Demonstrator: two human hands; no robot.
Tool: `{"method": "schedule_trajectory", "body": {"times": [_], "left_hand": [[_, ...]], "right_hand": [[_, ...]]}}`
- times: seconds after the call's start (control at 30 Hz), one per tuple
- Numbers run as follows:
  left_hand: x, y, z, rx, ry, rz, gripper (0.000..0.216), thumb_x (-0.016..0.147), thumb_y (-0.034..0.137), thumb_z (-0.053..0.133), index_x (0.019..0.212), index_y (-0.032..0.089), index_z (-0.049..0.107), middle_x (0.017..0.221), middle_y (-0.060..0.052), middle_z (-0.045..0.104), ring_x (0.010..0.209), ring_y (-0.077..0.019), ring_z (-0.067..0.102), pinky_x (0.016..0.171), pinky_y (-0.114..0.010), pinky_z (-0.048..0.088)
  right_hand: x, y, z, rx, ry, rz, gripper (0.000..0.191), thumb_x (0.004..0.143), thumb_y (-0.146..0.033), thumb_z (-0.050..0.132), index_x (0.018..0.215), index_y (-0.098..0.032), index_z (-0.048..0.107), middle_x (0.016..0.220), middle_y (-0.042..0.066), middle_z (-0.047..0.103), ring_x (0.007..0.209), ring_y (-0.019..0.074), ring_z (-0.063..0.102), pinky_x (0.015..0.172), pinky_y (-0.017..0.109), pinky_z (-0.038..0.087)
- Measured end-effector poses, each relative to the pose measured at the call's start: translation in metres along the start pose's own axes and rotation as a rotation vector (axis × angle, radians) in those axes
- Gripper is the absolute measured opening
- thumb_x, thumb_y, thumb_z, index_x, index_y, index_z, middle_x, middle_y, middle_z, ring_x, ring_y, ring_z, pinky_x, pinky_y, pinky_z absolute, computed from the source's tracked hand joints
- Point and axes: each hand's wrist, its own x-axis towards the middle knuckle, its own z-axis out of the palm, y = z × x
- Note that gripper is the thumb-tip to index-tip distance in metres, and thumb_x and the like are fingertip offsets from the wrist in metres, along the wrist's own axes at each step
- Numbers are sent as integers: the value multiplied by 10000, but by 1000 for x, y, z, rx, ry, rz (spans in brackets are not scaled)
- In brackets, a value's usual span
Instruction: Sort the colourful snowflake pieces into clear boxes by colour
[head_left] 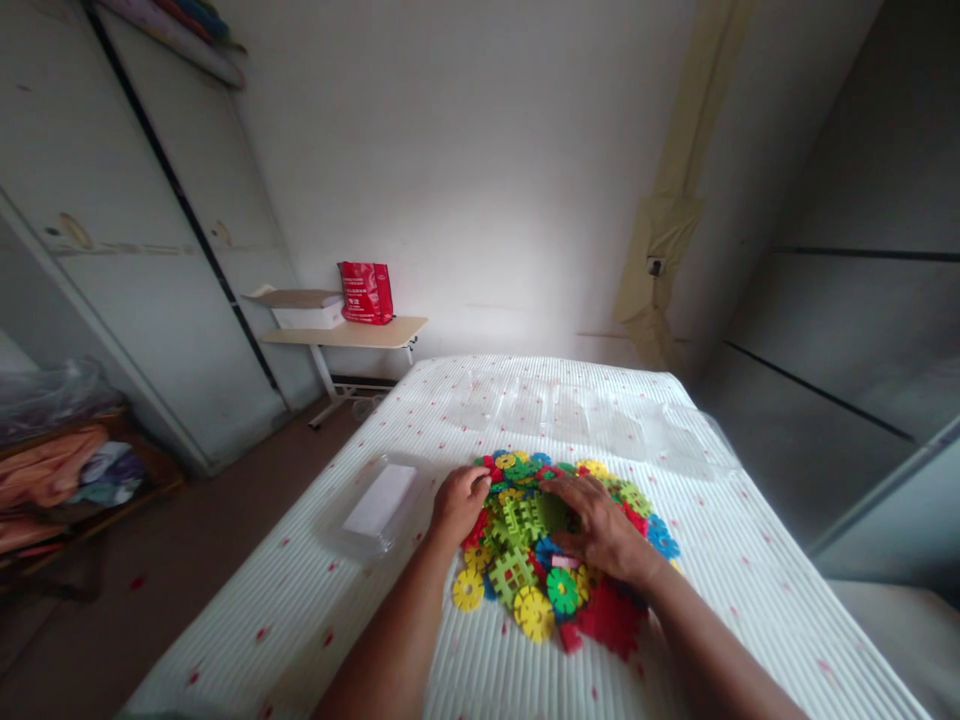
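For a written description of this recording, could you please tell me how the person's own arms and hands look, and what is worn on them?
The bare left hand and the bare right hand wear no gloves. The visible left forearm and right forearm show no sleeve, watch or bracelet. I see no ring, but parts are hidden.

Home bedroom, bed (pixel 300 590) with patterned cover, wardrobe (pixel 127 300)

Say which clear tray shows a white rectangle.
The clear tray left of the left hand; the other trays, beyond the coloured pieces, show none.
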Motion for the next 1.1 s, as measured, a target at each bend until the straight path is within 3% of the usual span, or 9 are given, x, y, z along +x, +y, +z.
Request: {"method": "schedule_trajectory", "body": {"times": [0.23,0.5,0.8,1.1], "left_hand": [[0,-1,0,12,8,4,234,813,224,495,972,194,666,1003,-52,687,947,-166,612,878,-291,448],[0,-1,-1,-1,14,16,229,812,227,497,959,195,670,997,-51,688,939,-162,612,881,-291,446],[1,-2,0,-10,13,29,235,817,237,491,962,187,669,997,-61,687,933,-165,613,878,-295,451],[2,-2,-1,14,-9,19,268,817,273,466,972,180,663,1010,-70,682,964,-180,611,893,-306,449]], "right_hand": [[1,-3,3,62,80,-85,579,702,-183,620,1264,-231,488,1242,88,558,1181,244,463,1047,485,275],[4,-10,4,-20,-70,-28,680,662,-205,658,1310,-234,453,1321,104,497,1245,284,396,1068,535,189],[5,-6,6,-80,-96,-6,691,673,-243,653,1328,-227,433,1312,118,499,1260,296,369,1062,532,179],[3,-16,2,-88,27,-59,631,654,-291,696,1253,-215,511,1188,105,561,1120,283,463,1015,488,276]]}}
